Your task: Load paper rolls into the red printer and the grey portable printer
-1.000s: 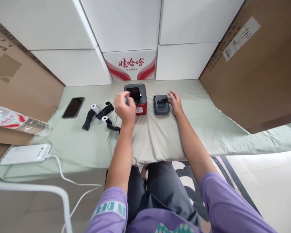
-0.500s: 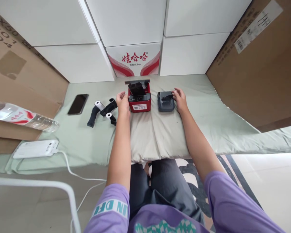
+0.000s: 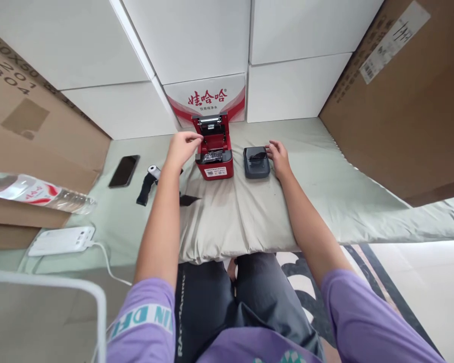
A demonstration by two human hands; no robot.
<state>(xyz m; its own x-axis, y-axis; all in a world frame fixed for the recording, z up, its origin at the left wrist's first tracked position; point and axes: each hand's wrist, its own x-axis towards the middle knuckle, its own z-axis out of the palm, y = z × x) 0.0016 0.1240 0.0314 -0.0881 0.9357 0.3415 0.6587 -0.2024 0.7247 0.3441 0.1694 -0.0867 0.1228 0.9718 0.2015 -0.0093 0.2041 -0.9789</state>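
A red label printer [image 3: 219, 169] stands with its lid [image 3: 211, 121] raised toward the back, showing a metal roller inside. Crumpled dark film [image 3: 214, 156] lies in its front slot. My left hand [image 3: 183, 147] is at the printer's left side, thumb and fingertips pinched together by the lid; what they grip, if anything, is too small to make out. To the right sits a small dark grey printer [image 3: 257, 162]. Against its right edge rests my right hand [image 3: 278, 157], fingers loosely apart. Beside my left forearm are a white-cored roll [image 3: 154, 171] and black ribbon [image 3: 147, 189].
A phone [image 3: 124, 171] lies at the left. Nearer are a water bottle [image 3: 41, 192] and a white power bank [image 3: 62, 240] with a cable. Cardboard boxes [image 3: 408, 126] flank both sides, and white boxes [image 3: 196, 40] wall the back.
The red printer's lid now stands raised, with its roller facing me. The black piece that stuck up inside no longer does. My left hand has shifted left and up; my right hand stays beside the grey printer.
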